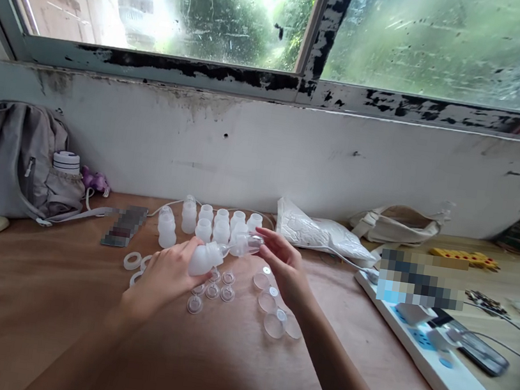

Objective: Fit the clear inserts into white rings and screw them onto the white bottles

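Note:
My left hand (pixel 166 272) is wrapped round a translucent white baby bottle (pixel 203 261), which tilts up to the right. Between the fingertips of my right hand (pixel 286 266) is a clear dome-shaped cap (pixel 247 245), close to the bottle's top end; whether they touch I cannot tell. Below them on the table lie several clear nipples (pixel 212 290). To their right lie several clear caps (pixel 274 325). White collar rings (pixel 132 260) sit left of my left hand, partly hidden by it. Behind my hands stand open bottles (pixel 220 228) in rows, and two capped bottles (pixel 167 227) to the left.
A power strip (pixel 423 341) with plugs and cables runs along the right. At the back are a white plastic package (pixel 323 230) and a beige bag (pixel 396 224). A grey backpack (pixel 18 154) stands at the left, near a phone-like flat object (pixel 125 226).

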The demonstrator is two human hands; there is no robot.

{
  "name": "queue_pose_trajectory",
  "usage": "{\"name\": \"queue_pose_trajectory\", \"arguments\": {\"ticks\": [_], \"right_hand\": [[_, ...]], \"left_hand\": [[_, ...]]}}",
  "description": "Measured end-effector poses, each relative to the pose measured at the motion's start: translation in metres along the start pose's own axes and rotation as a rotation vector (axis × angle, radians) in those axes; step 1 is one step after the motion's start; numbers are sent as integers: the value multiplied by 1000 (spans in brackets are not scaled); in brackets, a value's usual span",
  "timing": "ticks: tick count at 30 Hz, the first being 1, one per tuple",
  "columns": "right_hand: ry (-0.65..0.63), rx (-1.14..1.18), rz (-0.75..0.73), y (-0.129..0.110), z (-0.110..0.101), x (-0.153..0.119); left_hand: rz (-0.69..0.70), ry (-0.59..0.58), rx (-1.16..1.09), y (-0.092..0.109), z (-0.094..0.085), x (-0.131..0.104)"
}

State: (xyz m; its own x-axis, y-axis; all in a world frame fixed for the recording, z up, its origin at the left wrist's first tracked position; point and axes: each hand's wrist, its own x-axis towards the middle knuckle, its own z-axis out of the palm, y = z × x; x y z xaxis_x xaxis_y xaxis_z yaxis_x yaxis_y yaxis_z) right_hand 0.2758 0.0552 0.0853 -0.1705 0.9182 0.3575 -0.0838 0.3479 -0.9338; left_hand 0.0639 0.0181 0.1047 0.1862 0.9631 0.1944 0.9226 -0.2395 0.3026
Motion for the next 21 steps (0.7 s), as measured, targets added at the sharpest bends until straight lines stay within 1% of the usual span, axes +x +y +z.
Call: {"name": "queue_pose_trajectory", "arguments": {"ticks": [4, 8, 12, 14, 16, 18, 21], "right_hand": [[-96, -72, 28, -11, 8, -6], [-159, -113, 45, -17, 15, -10], [-170, -120, 48, -19, 17, -13], [-155, -109, 52, -17, 17, -14], [-135, -68, 82, -14, 19, -14], [-122, 23, 140, -11, 23, -15], [-151, 188, 258, -7, 30, -18]], "left_hand": [[62, -1, 9, 4, -2, -4], [127, 7, 34, 5, -3, -8], [158, 14, 60, 4, -4, -9], [208, 11, 71, 3, -5, -9], [290, -4, 74, 4, -5, -9], [364, -30, 73, 6, -3, -11], [424, -72, 91, 10, -1, -15]]}}
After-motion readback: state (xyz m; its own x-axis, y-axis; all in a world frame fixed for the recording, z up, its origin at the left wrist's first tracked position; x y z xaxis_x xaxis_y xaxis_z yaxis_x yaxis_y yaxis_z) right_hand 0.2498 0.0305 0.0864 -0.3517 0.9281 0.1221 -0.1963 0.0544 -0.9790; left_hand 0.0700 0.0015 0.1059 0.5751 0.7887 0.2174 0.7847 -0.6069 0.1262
